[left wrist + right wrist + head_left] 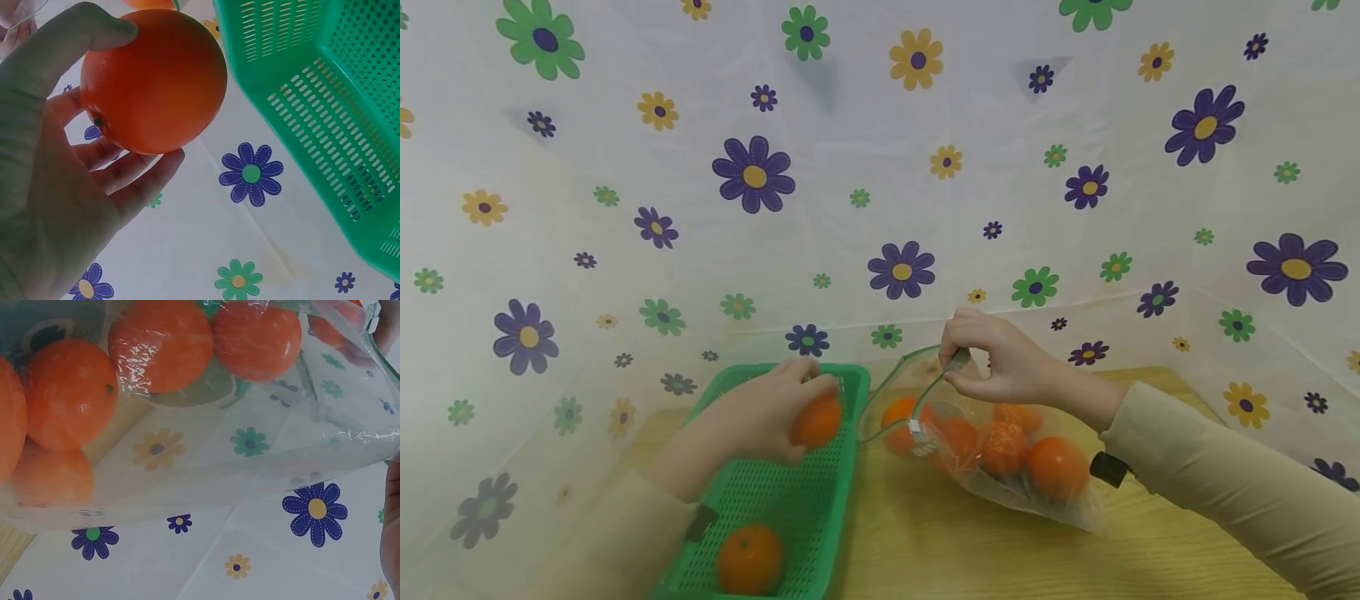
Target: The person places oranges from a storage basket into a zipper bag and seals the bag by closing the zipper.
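Note:
My left hand [778, 408] grips an orange [156, 81] with thumb and fingers curled round it, over the far part of a green plastic basket [853, 467]. In the basket's near end lies another orange [749, 558]. My right hand [1000, 358] pinches the green-edged rim of a clear zip bag [1037, 507], lifting its mouth toward the basket. Several oranges [72, 394] sit inside the bag, seen through the film in the right wrist view. A small white slider [914, 426] is on the bag's zip edge.
Basket and bag stand side by side on a light wooden table [925, 550]. Behind them hangs a white cloth [850, 233] printed with purple, green and yellow flowers, wrapping round both sides. A dark band [1108, 468] crosses the right sleeve near the wrist.

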`<act>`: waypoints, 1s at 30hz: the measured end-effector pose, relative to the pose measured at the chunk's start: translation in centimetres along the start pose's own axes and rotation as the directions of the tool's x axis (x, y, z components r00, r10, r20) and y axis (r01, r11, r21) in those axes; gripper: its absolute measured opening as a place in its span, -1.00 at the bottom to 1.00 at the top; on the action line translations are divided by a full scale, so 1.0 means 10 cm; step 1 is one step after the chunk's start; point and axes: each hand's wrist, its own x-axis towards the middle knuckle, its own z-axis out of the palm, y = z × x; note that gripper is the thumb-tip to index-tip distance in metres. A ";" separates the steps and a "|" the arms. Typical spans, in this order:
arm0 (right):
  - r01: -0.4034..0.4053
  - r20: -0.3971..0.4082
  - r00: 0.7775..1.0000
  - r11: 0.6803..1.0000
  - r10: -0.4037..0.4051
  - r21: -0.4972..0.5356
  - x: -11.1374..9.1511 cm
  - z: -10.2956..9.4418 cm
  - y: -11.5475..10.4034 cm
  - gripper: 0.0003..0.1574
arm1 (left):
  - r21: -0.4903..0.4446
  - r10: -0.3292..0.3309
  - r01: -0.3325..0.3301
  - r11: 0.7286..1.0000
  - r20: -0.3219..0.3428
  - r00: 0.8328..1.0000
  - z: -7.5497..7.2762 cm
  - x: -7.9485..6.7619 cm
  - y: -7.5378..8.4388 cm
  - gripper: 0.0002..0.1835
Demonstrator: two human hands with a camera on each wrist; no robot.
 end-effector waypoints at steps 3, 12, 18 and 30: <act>-0.002 0.001 1.000 1.000 0.002 0.003 0.00 0.00 0.00 -0.73 | 0.010 0.010 -0.010 1.000 -0.004 1.000 -0.02 0.03 0.03 -0.25; -0.012 0.007 1.000 1.000 0.012 0.004 -0.01 0.01 -0.01 -0.74 | 0.004 0.052 -0.051 0.999 -0.020 0.998 -0.04 0.14 0.11 -0.26; -0.002 0.006 1.000 1.000 0.002 0.003 -0.01 0.01 0.00 -0.74 | -0.011 0.062 -0.063 0.998 -0.034 0.997 -0.06 0.24 0.16 -0.26; 0.009 0.002 1.000 1.000 -0.009 -0.012 0.01 0.00 -0.03 -0.75 | -0.047 0.111 -0.116 0.992 -0.102 0.989 -0.08 0.40 0.21 -0.26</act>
